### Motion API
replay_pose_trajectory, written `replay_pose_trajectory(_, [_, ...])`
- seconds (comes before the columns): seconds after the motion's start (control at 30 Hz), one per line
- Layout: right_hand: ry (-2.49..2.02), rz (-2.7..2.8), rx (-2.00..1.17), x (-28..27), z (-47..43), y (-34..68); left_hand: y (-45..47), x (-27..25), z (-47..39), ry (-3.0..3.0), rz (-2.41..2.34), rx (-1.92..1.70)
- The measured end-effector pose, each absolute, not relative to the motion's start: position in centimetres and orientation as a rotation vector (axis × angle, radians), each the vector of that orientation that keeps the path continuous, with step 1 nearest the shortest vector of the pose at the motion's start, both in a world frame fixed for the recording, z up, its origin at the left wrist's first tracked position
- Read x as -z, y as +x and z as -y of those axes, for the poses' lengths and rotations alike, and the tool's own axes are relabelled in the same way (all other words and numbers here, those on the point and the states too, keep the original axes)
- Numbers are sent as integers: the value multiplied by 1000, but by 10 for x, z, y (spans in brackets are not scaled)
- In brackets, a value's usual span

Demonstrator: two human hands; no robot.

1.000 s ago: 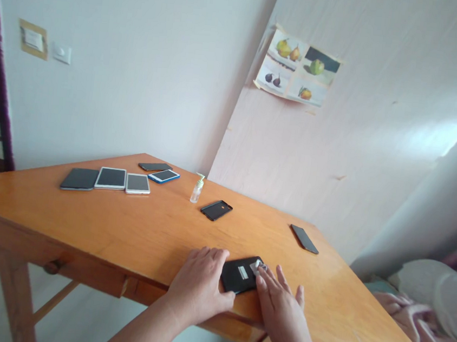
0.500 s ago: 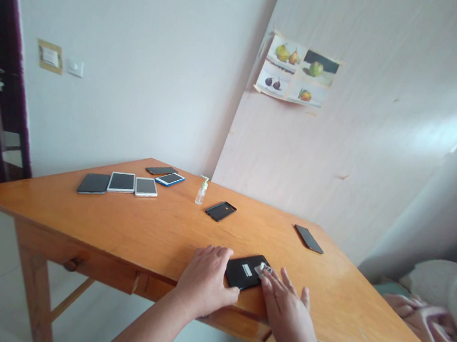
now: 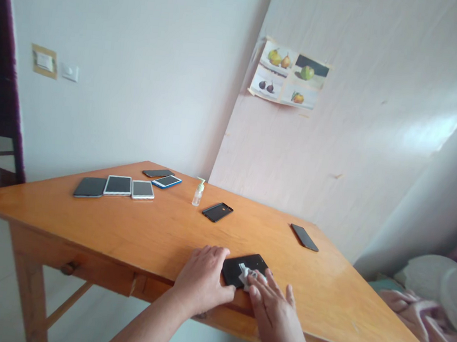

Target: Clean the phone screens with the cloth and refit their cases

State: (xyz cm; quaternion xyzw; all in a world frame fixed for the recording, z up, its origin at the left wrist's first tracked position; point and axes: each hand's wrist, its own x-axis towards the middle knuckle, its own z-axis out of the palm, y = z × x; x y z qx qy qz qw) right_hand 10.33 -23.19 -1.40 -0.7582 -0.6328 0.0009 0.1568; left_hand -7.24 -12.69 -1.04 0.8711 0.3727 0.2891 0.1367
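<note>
A black phone (image 3: 231,270) lies back up near the table's front edge, a white label on it partly covered. My left hand (image 3: 206,277) grips its left end, thumb at the near edge and fingers at the far one. On the phone's right part, my right hand (image 3: 273,306) presses a crumpled white tissue (image 3: 247,275) under its fingertips. Farther back lies an empty black phone case (image 3: 218,212), with a clear pump bottle (image 3: 197,192) standing to its left.
At the left of the wooden table (image 3: 156,234) lie a dark tablet (image 3: 90,187), two white tablets (image 3: 118,185), a blue-edged phone (image 3: 167,181) and a dark phone (image 3: 158,173). Another dark phone (image 3: 304,237) is at the right. Bedding (image 3: 421,316) lies beyond the right edge.
My right hand has slid the tissue left and toward me across the phone's back, over part of the label. My left hand keeps its hold. The whole view has shifted slightly.
</note>
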Motion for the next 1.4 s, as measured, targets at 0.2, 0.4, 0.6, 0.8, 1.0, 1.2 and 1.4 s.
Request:
replay_pose_trajectory(0.2, [-2083,1858,-58,2,227,86,-73,11,126,2502,-1069,-854])
replay_pose_trajectory(0.4, [-2043,1921,-100,-3,220,80,-73,12,125,2479,-1049,-863])
replay_pose_trajectory(0.6, [-2088,1923,-50,-7,199,73,-73,9,127,2471,-1111,-825])
replay_pose_trajectory(0.8, [-2342,1621,69,2,200,123,-74,7,127,2508,-1110,-810])
replay_pose_trajectory(1.0, [-2260,1641,56,10,233,120,-74,10,123,2536,-1077,-802])
replay_pose_trajectory(1.2, [-2225,1636,-24,2,229,114,-67,5,118,2597,-1110,-651])
replay_pose_trajectory(1.4, [-2236,1592,-67,2,216,126,-60,3,107,2574,-1137,-557])
